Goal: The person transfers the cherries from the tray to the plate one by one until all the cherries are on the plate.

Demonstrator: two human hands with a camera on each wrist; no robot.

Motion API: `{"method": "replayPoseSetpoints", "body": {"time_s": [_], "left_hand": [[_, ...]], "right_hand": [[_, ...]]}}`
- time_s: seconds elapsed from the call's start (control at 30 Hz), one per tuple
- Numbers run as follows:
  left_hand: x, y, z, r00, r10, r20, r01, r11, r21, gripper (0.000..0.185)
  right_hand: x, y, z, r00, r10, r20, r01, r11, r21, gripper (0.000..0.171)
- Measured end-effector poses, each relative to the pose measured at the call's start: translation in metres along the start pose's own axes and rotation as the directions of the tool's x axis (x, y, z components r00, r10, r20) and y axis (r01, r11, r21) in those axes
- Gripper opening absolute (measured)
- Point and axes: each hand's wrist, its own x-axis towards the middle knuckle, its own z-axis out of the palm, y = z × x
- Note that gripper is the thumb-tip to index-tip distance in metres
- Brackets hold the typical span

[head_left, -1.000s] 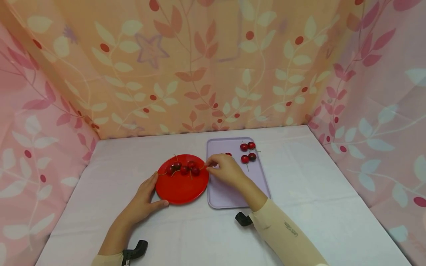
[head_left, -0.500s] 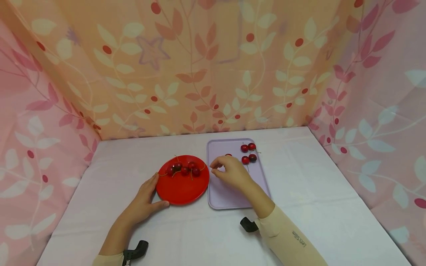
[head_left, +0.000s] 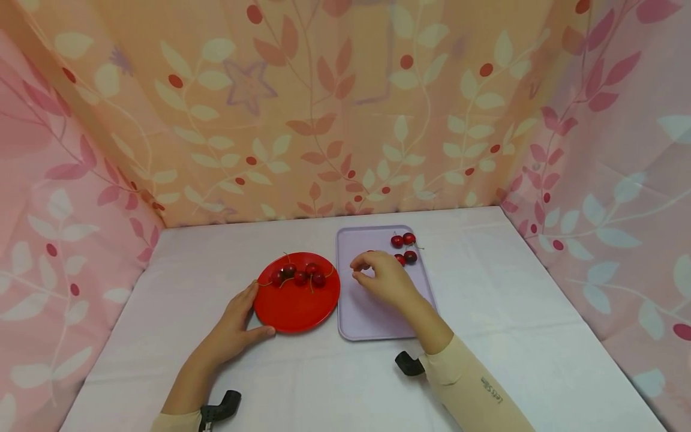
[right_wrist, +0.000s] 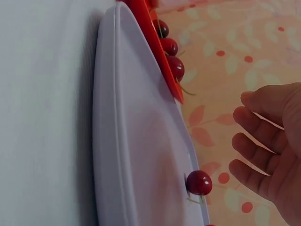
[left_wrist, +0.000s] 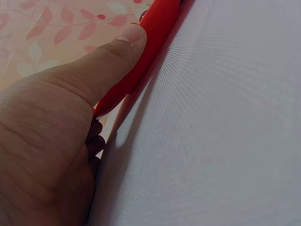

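Note:
A red plate (head_left: 294, 306) holds several dark cherries (head_left: 299, 276) with stems along its far side. My left hand (head_left: 243, 318) grips the plate's near-left rim; in the left wrist view the thumb (left_wrist: 117, 52) presses on the red plate's edge (left_wrist: 157, 23). To the right lies a lilac tray (head_left: 372, 318) with a cluster of cherries (head_left: 403, 248) at its far end. My right hand (head_left: 360, 270) hovers over the tray's far left part, fingers (right_wrist: 258, 141) loosely bent and empty. A lone cherry (right_wrist: 199, 182) lies on the tray (right_wrist: 136, 155) just in front of those fingers.
A white cloth (head_left: 513, 312) covers the table. Floral curtains (head_left: 324, 108) close it in at the back and on both sides. Black wrist mounts (head_left: 409, 363) sit at both cuffs. The red plate and the lilac tray nearly touch.
My right hand has left the plate's right rim and moved right and further back over the tray, toward the lone cherry. The left hand and plate stay put.

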Motion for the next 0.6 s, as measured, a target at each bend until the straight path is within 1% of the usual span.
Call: {"method": "replayPoseSetpoints", "body": {"time_s": [0.17,0.33,0.47,0.6], "left_hand": [[0.000,-0.001,-0.001,1.000,-0.003,0.005,0.003,1.000,-0.010,0.115],[0.000,-0.001,0.000,1.000,-0.008,0.004,0.008,1.000,-0.008,0.115],[0.000,-0.002,0.000,1.000,0.005,-0.001,-0.005,1.000,-0.003,0.115],[0.000,-0.002,0.000,1.000,-0.005,0.005,0.005,1.000,-0.006,0.115]], "right_hand": [[0.002,0.009,-0.003,1.000,0.019,-0.016,-0.019,0.999,-0.029,0.016],[0.003,0.019,-0.005,0.999,0.010,-0.042,-0.012,0.998,-0.063,0.017],[0.003,0.025,-0.006,0.998,0.021,-0.066,-0.025,0.998,-0.065,0.017],[0.003,0.031,-0.008,0.994,0.043,-0.097,-0.050,0.996,-0.072,0.018]]}}
